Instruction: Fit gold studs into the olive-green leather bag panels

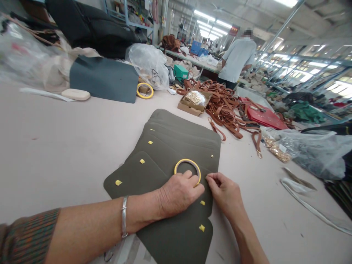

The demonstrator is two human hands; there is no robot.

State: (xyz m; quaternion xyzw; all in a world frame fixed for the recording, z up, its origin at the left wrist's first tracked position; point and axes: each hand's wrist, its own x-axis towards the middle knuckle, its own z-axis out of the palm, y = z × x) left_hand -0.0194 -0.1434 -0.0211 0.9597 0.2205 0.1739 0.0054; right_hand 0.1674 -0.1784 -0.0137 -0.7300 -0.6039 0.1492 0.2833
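Observation:
Dark olive-green panels [181, 135] with rounded corners lie overlapped in a stack on the table before me. Small yellow tape pieces [142, 161] cover several spots on them, and a small metal fitting [212, 156] shows near the top panel's right edge. My left hand [181, 194] is closed round a roll of yellow tape [187, 160], resting over the panels. Just right of it, my right hand [227, 192] pinches thumb and forefinger at the panel's right edge, where a bit of yellow tape shows at the fingertips.
Behind the panels sit a small cardboard box [194, 102] of gold-coloured parts and a heap of brown straps [222, 106]. A second tape roll [145, 90] lies by a dark grey sheet [104, 79]. Plastic bags [310, 146] stand at right. A person [238, 58] stands farther back.

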